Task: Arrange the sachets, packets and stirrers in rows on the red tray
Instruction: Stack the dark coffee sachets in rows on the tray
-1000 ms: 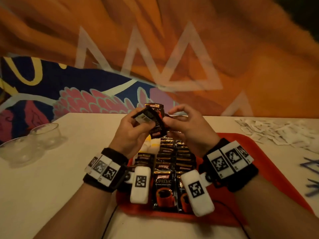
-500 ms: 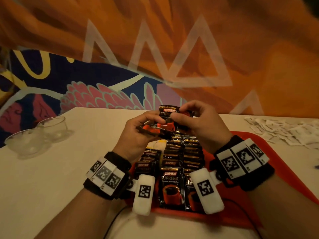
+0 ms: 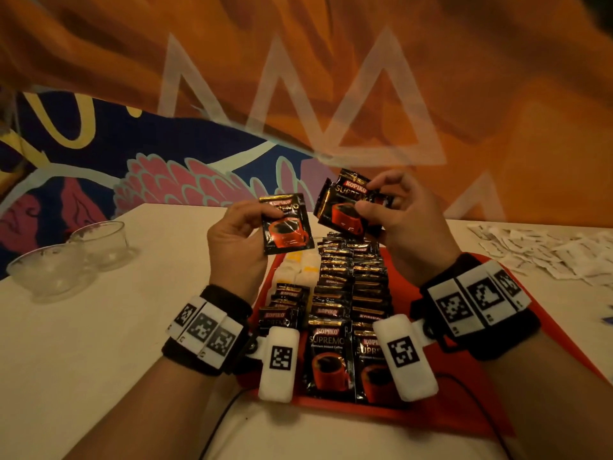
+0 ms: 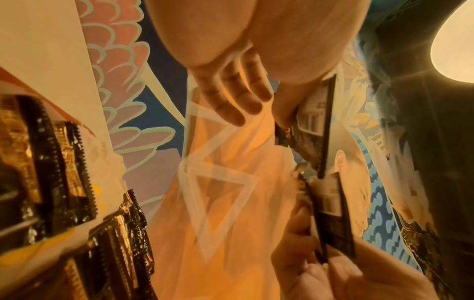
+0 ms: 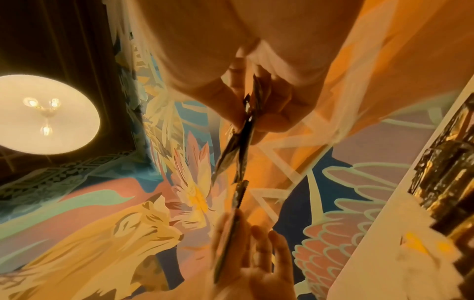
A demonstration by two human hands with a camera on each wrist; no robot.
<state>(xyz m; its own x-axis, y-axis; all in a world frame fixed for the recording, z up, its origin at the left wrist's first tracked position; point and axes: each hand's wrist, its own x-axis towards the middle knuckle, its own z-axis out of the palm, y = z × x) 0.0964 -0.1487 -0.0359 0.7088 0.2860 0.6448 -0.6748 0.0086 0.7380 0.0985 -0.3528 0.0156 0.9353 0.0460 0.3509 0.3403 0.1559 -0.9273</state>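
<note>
My left hand [image 3: 237,240] pinches one coffee sachet [image 3: 287,223] by its left edge, thumb on the printed face, other fingers behind it; front faces me, long axis upright with a slight tilt. My right hand [image 3: 406,224] clamps a small bunch of sachets [image 3: 346,207], thumb on the front and index finger on the top edge, bunch tilted with its top to the right. In the right wrist view that bunch fans into at least two layers; exact count I can't tell. The two loads are just beside each other, not touching, both held up above the far end of the red tray [image 3: 464,386].

Key relation: the rows of dark sachets [image 3: 351,287] lie directly below and toward me from both hands, overlapped like shingles, running away from me. Left row is shorter, ending before the pale packets [image 3: 298,272], so I judge the single sachet goes down there; left hand is the nearer one.

Outward: loose white sachets [image 3: 544,257] heaped on the table [image 3: 99,343] far right, well apart from the tray; two clear bowls [image 3: 71,258] far left. No stirrers seen.
</note>
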